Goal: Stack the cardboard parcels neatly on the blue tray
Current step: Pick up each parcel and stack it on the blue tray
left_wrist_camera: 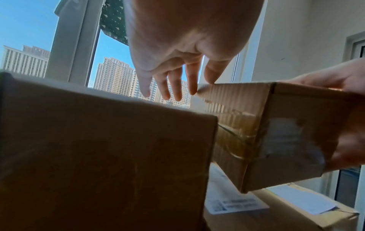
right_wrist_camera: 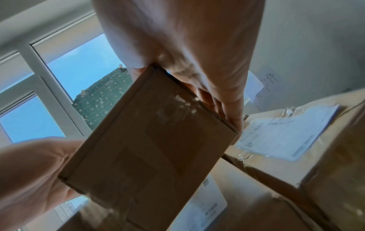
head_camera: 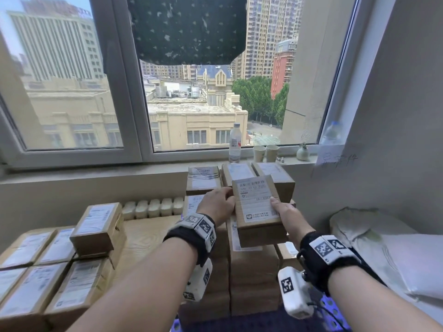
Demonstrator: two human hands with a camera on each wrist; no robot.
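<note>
The parcel in hand point(head_camera: 257, 207) is a small cardboard box with a white shipping label on top, held tilted just above the tall stack of parcels point(head_camera: 254, 279) that rises from the blue tray point(head_camera: 335, 315). The right hand point(head_camera: 286, 215) has the firmer grip: its thumb lies on the label and its fingers run along the parcel's right side. The left hand point(head_camera: 218, 203) steadies the opposite edge; in the left wrist view its fingers point(left_wrist_camera: 192, 81) are nearly straight and only the tips touch the cardboard, so it braces rather than clasps. The right wrist view shows the parcel's underside clear of the box below, so it is not yet set down.

The stack already stands several layers high in more than one column, with further labelled parcels point(head_camera: 203, 179) on top behind the held one, close under the windowsill. Only a corner of the tray shows at the bottom of the head view.

A good deal remains, I judge: to the left, a group of unstacked parcels point(head_camera: 48, 279) lies on the wooden tabletop point(head_camera: 143, 236), one of them sitting askew on the others. A water bottle point(head_camera: 235, 142) and two paper cups point(head_camera: 266, 153) stand on the sill, and a pillow point(head_camera: 374, 238) lies to the right.
</note>
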